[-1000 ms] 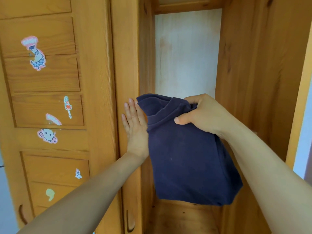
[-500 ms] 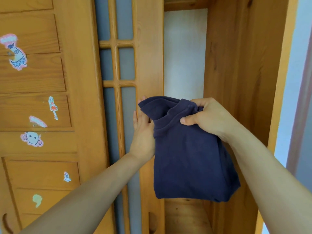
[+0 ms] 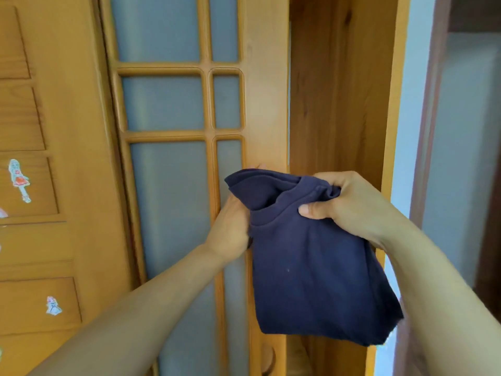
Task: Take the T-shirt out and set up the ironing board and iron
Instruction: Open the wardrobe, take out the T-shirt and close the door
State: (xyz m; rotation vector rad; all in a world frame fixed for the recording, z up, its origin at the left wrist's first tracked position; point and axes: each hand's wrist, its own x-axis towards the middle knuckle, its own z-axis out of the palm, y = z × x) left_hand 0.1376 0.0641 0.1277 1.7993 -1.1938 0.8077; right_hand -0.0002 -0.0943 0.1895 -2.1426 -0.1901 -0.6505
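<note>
Where the view faces it head-on, a honey-coloured wooden wardrobe [image 3: 339,104] fills most of the frame, and its inner side panel shows to the right of a door's edge. That door, a glazed door [image 3: 265,90] with frosted panes set in a wooden lattice, stands in the centre. Left of it is a panelled door [image 3: 81,158] of solid wood. At far right a pale wall [image 3: 466,158] and a dark door frame [image 3: 428,131] are visible.

The navy T-shirt [image 3: 311,275] is out of the wardrobe, folded and held in the air in front of the glazed door's right stile and the opening beside it. Its ribbed collar is uppermost and its lower edge hangs free.

The right hand [image 3: 349,204] grips the T-shirt at the collar, fingers curled over bunched fabric and thumb pressed on the front. The left hand [image 3: 230,226] rests against the glazed door, just left of the T-shirt. Its fingers are mostly hidden behind the cloth, but a tip showing above the fabric indicates that they lie extended, holding nothing.

The panelled door bears a sticker of a figure in a red dress [image 3: 19,180] and a smaller sticker [image 3: 53,305] lower down. A rounded finger recess [image 3: 267,356] sits low on the glazed door's stile.
</note>
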